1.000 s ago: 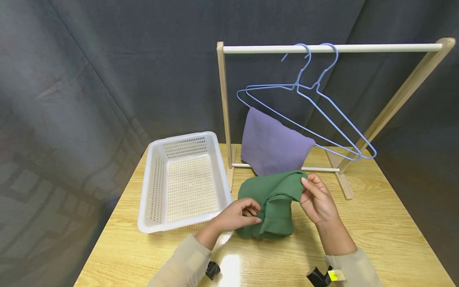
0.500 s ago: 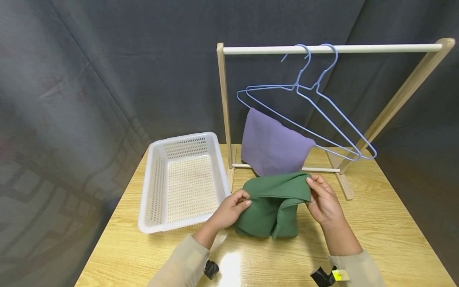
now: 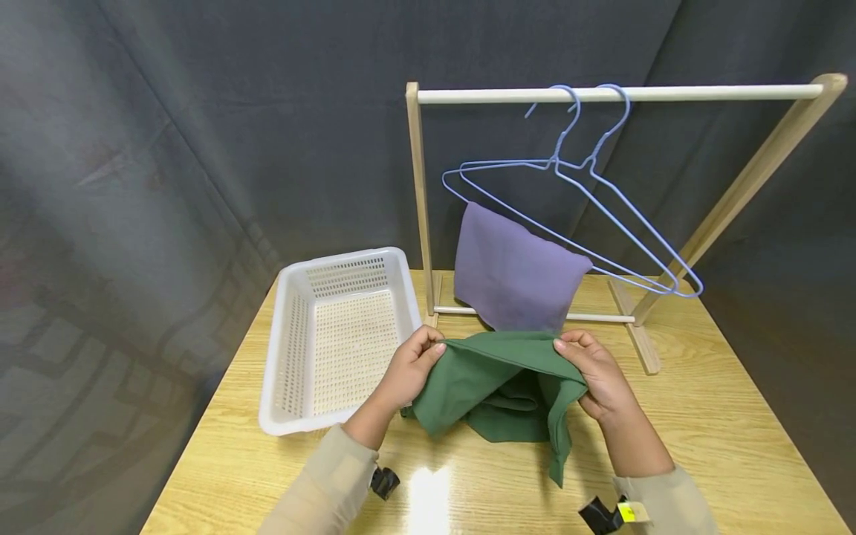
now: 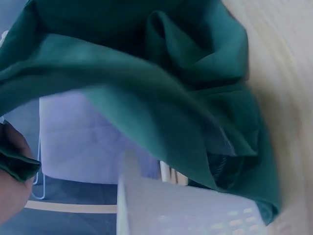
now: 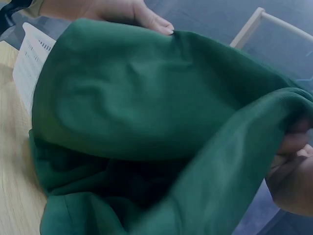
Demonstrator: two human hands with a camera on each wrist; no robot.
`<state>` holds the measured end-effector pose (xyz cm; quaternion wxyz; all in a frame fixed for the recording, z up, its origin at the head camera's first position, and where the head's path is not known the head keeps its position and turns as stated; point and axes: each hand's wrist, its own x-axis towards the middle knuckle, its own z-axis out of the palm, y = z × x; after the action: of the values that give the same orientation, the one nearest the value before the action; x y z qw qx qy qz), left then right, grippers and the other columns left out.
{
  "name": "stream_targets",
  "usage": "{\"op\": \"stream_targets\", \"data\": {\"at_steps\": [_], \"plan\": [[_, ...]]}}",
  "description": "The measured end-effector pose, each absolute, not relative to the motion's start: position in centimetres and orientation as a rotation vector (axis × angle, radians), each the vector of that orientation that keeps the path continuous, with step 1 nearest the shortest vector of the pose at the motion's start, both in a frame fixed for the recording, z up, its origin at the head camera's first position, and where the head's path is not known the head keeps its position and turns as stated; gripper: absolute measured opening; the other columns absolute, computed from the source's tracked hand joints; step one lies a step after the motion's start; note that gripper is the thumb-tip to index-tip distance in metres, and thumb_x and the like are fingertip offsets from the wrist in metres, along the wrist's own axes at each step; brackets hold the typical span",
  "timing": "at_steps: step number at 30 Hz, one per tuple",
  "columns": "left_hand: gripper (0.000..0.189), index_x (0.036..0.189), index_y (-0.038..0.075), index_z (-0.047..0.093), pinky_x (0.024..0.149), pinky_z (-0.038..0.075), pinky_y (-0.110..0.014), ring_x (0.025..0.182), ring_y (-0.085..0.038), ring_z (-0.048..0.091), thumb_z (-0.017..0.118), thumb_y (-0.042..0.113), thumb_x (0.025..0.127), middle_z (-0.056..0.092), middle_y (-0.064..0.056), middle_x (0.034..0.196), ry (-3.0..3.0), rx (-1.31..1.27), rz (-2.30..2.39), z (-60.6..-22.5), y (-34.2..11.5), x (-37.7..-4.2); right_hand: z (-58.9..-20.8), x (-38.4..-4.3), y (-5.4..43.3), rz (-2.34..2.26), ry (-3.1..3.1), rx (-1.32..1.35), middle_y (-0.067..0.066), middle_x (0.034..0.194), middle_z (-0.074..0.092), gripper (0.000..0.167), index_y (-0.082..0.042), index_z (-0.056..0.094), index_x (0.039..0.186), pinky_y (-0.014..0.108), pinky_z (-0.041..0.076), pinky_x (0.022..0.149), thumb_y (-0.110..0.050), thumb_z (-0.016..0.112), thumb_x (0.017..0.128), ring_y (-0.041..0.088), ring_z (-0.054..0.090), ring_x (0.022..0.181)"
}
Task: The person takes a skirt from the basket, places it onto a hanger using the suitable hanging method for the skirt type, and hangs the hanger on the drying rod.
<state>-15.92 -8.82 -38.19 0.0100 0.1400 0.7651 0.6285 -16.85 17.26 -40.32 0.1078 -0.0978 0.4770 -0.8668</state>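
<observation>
Left hand [image 3: 409, 365]: fingers pinching green cloth [image 3: 464, 380], left
Right hand [image 3: 595, 370]: likewise, right
Stretch: we see it between, roughly parallel to desk's [image 3: 709, 423] far edge

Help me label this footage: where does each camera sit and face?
Head: on the head, facing forward and down at the green cloth, white basket and rack; left hand and right hand show.
Left wrist: on that wrist, looking past the green cloth to the purple cloth; left hand at left edge.
Right wrist: on that wrist, looking across the green cloth; left hand at top, right hand at right edge.
Shared: both wrist views show the white basket and purple cloth.
</observation>
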Motion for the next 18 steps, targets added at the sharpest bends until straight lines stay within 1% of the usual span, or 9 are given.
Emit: {"op": "stream_targets", "data": {"at_steps": [4,8,10,13,15,17,18], "plan": [[0.006,0.087,-0.002,0.048,0.058,0.036,-0.024,0.063,-0.012,0.042,0.043,0.001,0.089,0.044,-0.002,0.067,2.37,0.425,2.023,-37.8,-9.0,-16.2,-40.4,-16.9,17.5,-2.411,1.413,-0.349,0.001,0.074,0.059,0.014,-0.009,0.046,0.091,0.019,0.048,0.053,0.003,0.039,0.089,0.01,0.059,0.062],[0.006,0.086,0.0,0.048,0.058,0.036,-0.024,0.063,-0.012,0.043,0.043,0.002,0.089,0.045,-0.001,0.068,2.379,0.431,2.057,-37.9,-9.0,-16.6,-40.6,-17.0,17.7,-2.3,1.416,-0.419,0.0,0.074,0.058,0.019,-0.01,0.046,0.095,0.021,0.048,0.055,0.007,0.04,0.087,0.011,0.06,0.064],[0.007,0.086,0.001,0.048,0.058,0.036,-0.024,0.063,-0.012,0.043,0.043,0.004,0.089,0.046,-0.002,0.069,2.382,0.442,2.077,-38.1,-9.1,-16.9,-40.8,-17.0,17.8,-2.261,1.436,-0.447,-0.001,0.073,0.058,0.02,-0.01,0.046,0.097,0.02,0.048,0.053,0.007,0.04,0.087,0.01,0.059,0.062],[0.007,0.085,0.002,0.049,0.058,0.037,-0.024,0.064,-0.012,0.044,0.045,0.006,0.089,0.048,-0.002,0.07,2.403,0.476,2.093,-38.7,-9.4,-17.6,-41.0,-17.2,17.8,-2.212,1.527,-0.488,-0.004,0.07,0.056,0.024,-0.012,0.045,0.104,0.019,0.046,0.051,0.005,0.039,0.088,0.007,0.056,0.058],[0.007,0.086,0.003,0.05,0.057,0.037,-0.025,0.063,-0.013,0.044,0.045,0.007,0.089,0.049,-0.002,0.07,2.428,0.496,2.088,-38.9,-9.5,-17.8,-41.2,-17.1,17.8,-2.167,1.683,-0.519,-0.007,0.073,0.054,0.024,-0.016,0.049,0.104,0.017,0.044,0.057,0.001,0.04,0.089,0.003,0.053,0.064],[0.007,0.086,0.003,0.05,0.057,0.038,-0.025,0.063,-0.013,0.045,0.045,0.008,0.089,0.049,-0.002,0.07,2.442,0.512,2.083,-39.0,-9.5,-18.0,-41.3,-17.1,17.8,-2.108,1.846,-0.56,-0.007,0.078,0.053,0.023,-0.018,0.053,0.102,0.018,0.042,0.064,-0.002,0.041,0.09,0.004,0.05,0.072],[0.007,0.086,0.003,0.05,0.057,0.038,-0.025,0.063,-0.013,0.045,0.045,0.008,0.089,0.049,-0.002,0.07,2.446,0.511,2.081,-39.0,-9.5,-18.0,-41.3,-17.0,17.8,-2.077,1.923,-0.577,-0.007,0.08,0.052,0.022,-0.018,0.055,0.099,0.019,0.041,0.065,-0.003,0.042,0.09,0.004,0.048,0.073]]}}
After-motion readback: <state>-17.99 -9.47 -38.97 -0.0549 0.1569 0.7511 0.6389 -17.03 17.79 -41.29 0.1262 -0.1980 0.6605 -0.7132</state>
